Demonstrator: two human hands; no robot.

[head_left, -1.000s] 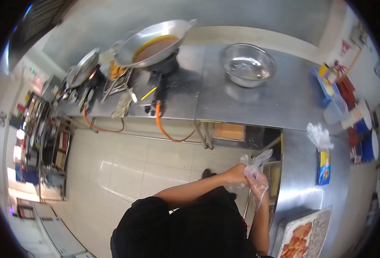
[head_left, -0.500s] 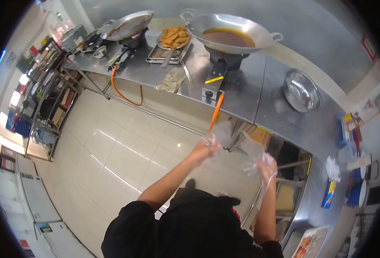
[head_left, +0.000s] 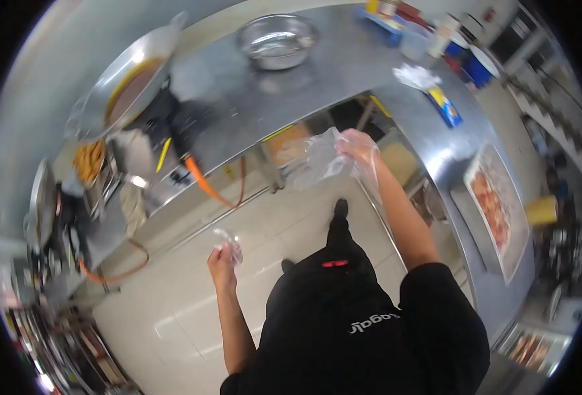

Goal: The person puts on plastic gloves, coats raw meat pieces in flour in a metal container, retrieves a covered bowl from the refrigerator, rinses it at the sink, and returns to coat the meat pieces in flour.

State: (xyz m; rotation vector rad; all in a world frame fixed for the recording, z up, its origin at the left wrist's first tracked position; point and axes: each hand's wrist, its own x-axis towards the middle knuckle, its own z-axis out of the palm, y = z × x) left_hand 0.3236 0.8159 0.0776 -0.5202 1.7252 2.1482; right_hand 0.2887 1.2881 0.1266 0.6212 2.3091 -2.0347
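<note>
My left hand (head_left: 223,263) is raised over the floor at the middle left. Its fingers are closed, with a small bunch of clear plastic film (head_left: 231,245) at the fingertips. Farther up and to the right, my right hand (head_left: 357,146) is covered in thin clear plastic down to the wrist. Its fingers are curled in, and a loose, clear plastic glove (head_left: 317,161) spreads out from them to the left. Motion blurs the film, so its exact shape is hard to make out. Both hands are apart from each other and from the counter.
A steel bowl (head_left: 277,43) and a wok of brown oil (head_left: 133,85) stand on the steel counter (head_left: 225,92). Fried pieces (head_left: 90,161) lie beyond. On the right are a blue-yellow box (head_left: 444,106), white crumpled plastic (head_left: 416,76) and a tray of raw, floured pieces (head_left: 495,210).
The view has turned to the right, bringing the floured tray fully into sight. My hands are farther apart, and the plastic at my right hand hangs out more widely.
</note>
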